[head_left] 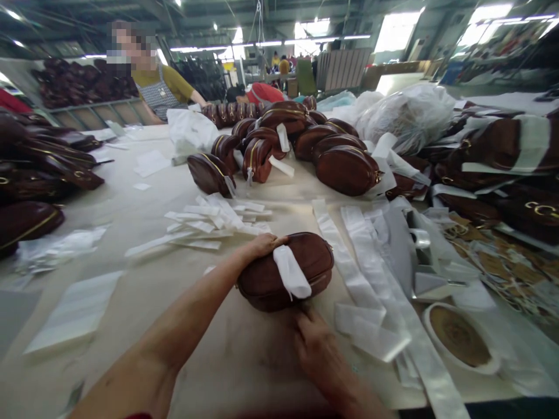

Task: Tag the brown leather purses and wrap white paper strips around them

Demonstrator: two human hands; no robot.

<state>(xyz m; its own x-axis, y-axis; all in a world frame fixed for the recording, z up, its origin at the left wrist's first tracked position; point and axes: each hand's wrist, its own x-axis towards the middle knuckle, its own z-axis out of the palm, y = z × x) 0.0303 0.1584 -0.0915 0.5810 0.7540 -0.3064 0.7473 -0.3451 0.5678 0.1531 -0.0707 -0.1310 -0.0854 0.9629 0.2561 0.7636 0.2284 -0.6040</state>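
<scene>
A small dark brown oval leather bag (312, 262) with a zipper sits in front of me on the table, slightly tilted. A strip of white wrapping (290, 273) lies across its upper face. My left hand (263, 244) grips the bag's far left edge, its fingers partly hidden behind it. Close below the near edge, my right hand (317, 346) is closed with curled fingers and somewhat blurred. Its fingertips are at the bag's underside, and what they pinch is hidden.
Several brown bags (347, 169) are heaped farther back. White strips (209, 221) lie left of centre, longer clear strips (375, 279) to the right. At the right are a tape dispenser (419, 262), a tape roll (460, 337) and more bags. Across the table stands a person in an apron (163, 96).
</scene>
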